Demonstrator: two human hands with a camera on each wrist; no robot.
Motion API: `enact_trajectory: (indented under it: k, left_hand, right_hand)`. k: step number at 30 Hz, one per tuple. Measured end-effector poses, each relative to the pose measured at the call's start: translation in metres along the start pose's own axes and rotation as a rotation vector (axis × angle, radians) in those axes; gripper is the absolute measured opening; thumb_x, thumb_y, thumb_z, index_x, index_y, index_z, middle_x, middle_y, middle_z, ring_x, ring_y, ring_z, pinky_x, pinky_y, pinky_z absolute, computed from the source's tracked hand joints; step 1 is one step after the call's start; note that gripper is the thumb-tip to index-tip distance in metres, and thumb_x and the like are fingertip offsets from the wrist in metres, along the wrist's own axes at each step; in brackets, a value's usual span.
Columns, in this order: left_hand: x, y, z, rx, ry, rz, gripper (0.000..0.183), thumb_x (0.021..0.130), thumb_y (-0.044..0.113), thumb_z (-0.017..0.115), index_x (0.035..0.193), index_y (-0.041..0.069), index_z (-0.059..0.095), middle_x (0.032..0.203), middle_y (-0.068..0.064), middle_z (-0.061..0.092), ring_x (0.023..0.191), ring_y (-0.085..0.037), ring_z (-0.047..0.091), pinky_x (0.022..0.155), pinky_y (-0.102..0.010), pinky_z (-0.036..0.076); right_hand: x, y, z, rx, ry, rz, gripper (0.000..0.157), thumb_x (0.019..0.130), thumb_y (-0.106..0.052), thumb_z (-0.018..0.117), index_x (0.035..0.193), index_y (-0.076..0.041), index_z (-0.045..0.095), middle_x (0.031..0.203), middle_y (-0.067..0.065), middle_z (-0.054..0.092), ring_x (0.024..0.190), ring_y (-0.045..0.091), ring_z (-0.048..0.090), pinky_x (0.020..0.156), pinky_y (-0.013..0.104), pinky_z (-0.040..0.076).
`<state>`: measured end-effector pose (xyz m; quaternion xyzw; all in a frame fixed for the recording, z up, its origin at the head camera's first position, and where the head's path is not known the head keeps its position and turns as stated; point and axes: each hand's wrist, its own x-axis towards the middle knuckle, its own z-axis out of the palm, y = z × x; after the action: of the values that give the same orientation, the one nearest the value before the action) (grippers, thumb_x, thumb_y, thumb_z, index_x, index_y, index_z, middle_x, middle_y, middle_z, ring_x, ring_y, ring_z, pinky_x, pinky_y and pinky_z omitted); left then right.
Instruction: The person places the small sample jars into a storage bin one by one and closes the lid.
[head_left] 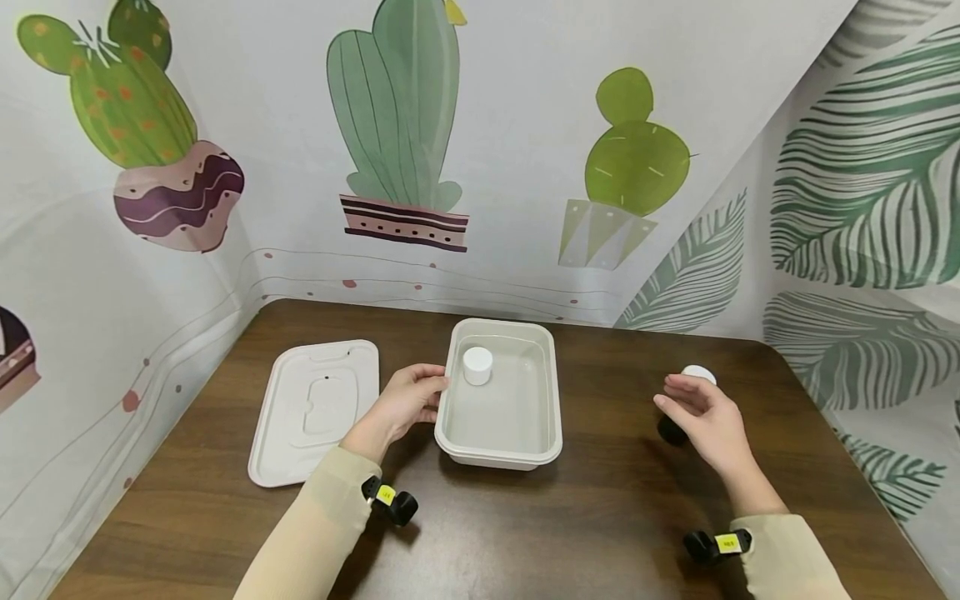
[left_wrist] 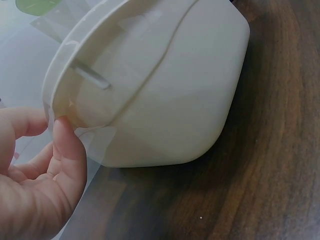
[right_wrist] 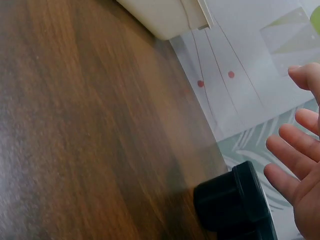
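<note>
A pale grey rectangular plastic box (head_left: pixel 517 400), its top uncovered, stands mid-table with a white round cap-like piece (head_left: pixel 477 367) inside, towards the far left. My left hand (head_left: pixel 405 400) pinches the box's left rim; in the left wrist view the thumb and a finger meet at the rim (left_wrist: pixel 60 75). On the right, my right hand (head_left: pixel 705 421) hovers with fingers spread and nothing in them. Beside and below it stands a black plastic object (right_wrist: pixel 225 200), partly hidden by the hand in the head view. A white round top (head_left: pixel 699 372) shows just behind the fingers.
A flat pale lid (head_left: pixel 322 417) lies on the brown wooden table (head_left: pixel 600 500), left of the box. Behind the table's far edge hangs a white cloth (head_left: pixel 517 167) printed with cacti and leaves.
</note>
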<state>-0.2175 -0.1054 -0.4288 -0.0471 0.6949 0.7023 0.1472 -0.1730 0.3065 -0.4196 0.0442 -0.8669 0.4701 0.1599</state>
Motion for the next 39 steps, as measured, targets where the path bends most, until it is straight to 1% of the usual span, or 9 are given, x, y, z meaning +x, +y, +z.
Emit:
enact_trajectory:
  k: [4, 9, 15, 22, 27, 31, 36, 38, 39]
  left_hand:
    - [0.001, -0.001, 0.0, 0.002, 0.003, 0.0, 0.036, 0.091, 0.011, 0.056, 0.124, -0.003, 0.05, 0.103, -0.018, 0.06, 0.07, -0.014, 0.06, 0.055, -0.026, 0.052]
    - [0.002, -0.001, 0.0, 0.006, 0.009, 0.0, 0.036, 0.091, 0.012, 0.057, 0.124, -0.002, 0.05, 0.103, -0.017, 0.06, 0.07, -0.015, 0.06, 0.054, -0.026, 0.052]
    - [0.001, 0.001, -0.001, 0.011, 0.003, -0.003, 0.036, 0.091, 0.011, 0.056, 0.124, -0.003, 0.05, 0.104, -0.018, 0.06, 0.07, -0.015, 0.06, 0.055, -0.026, 0.052]
    - [0.0, 0.002, -0.001, 0.012, 0.003, -0.005, 0.036, 0.091, 0.011, 0.056, 0.124, -0.003, 0.05, 0.103, -0.017, 0.06, 0.07, -0.014, 0.06, 0.054, -0.026, 0.052]
    - [0.001, 0.001, 0.0, 0.009, 0.004, -0.005, 0.036, 0.091, 0.011, 0.056, 0.124, -0.002, 0.05, 0.101, -0.015, 0.06, 0.07, -0.014, 0.06, 0.054, -0.026, 0.052]
    - [0.001, 0.001, 0.0, 0.011, 0.001, -0.003, 0.036, 0.091, 0.011, 0.056, 0.124, -0.003, 0.05, 0.101, -0.015, 0.06, 0.069, -0.014, 0.06, 0.054, -0.026, 0.052]
    - [0.0, 0.001, 0.0, 0.016, 0.005, -0.003, 0.036, 0.091, 0.012, 0.056, 0.123, -0.002, 0.05, 0.101, -0.015, 0.06, 0.07, -0.014, 0.06, 0.055, -0.026, 0.052]
    - [0.0, 0.002, 0.0, 0.014, 0.006, -0.002, 0.036, 0.091, 0.011, 0.056, 0.123, -0.002, 0.05, 0.102, -0.016, 0.06, 0.07, -0.015, 0.06, 0.055, -0.026, 0.052]
    - [0.0, 0.002, 0.0, 0.014, 0.006, -0.002, 0.035, 0.091, 0.011, 0.056, 0.123, -0.002, 0.05, 0.102, -0.016, 0.06, 0.07, -0.015, 0.06, 0.055, -0.026, 0.052]
  right_hand:
    - [0.0, 0.006, -0.002, -0.026, 0.018, 0.006, 0.04, 0.084, -0.014, 0.072, 0.118, 0.003, 0.059, 0.098, -0.028, 0.058, 0.093, -0.016, 0.056, 0.077, 0.003, 0.044]
    - [-0.002, 0.011, 0.0, -0.033, 0.019, 0.017, 0.04, 0.083, -0.014, 0.072, 0.118, 0.003, 0.059, 0.097, -0.031, 0.057, 0.092, -0.016, 0.057, 0.078, 0.003, 0.044]
    - [-0.003, 0.011, 0.005, -0.006, 0.017, -0.002, 0.038, 0.083, -0.011, 0.072, 0.115, 0.003, 0.059, 0.096, -0.032, 0.057, 0.092, -0.013, 0.058, 0.08, 0.004, 0.044]
    - [-0.004, 0.01, 0.01, -0.015, 0.004, 0.001, 0.036, 0.084, -0.015, 0.072, 0.113, 0.003, 0.06, 0.095, -0.032, 0.056, 0.092, -0.013, 0.058, 0.082, 0.004, 0.044]
    - [-0.003, 0.011, 0.008, -0.076, 0.037, 0.027, 0.037, 0.084, -0.02, 0.072, 0.114, 0.001, 0.061, 0.096, -0.032, 0.055, 0.092, -0.016, 0.055, 0.082, 0.002, 0.041]
    - [-0.004, 0.015, 0.005, -0.143, 0.05, 0.064, 0.039, 0.085, -0.026, 0.07, 0.115, -0.002, 0.062, 0.1, -0.025, 0.055, 0.092, -0.02, 0.05, 0.081, 0.001, 0.039]
    - [-0.005, 0.02, 0.002, -0.179, 0.043, 0.101, 0.042, 0.086, -0.029, 0.07, 0.117, -0.002, 0.061, 0.099, -0.029, 0.051, 0.092, -0.024, 0.044, 0.079, -0.002, 0.036]
    - [-0.005, 0.02, 0.002, -0.189, 0.035, 0.11, 0.044, 0.085, -0.03, 0.07, 0.118, -0.002, 0.06, 0.1, -0.026, 0.053, 0.092, -0.025, 0.042, 0.079, -0.002, 0.036]
    - [-0.005, 0.02, 0.002, -0.194, 0.031, 0.114, 0.044, 0.085, -0.031, 0.07, 0.118, -0.002, 0.06, 0.103, -0.019, 0.058, 0.092, -0.026, 0.041, 0.079, -0.002, 0.035]
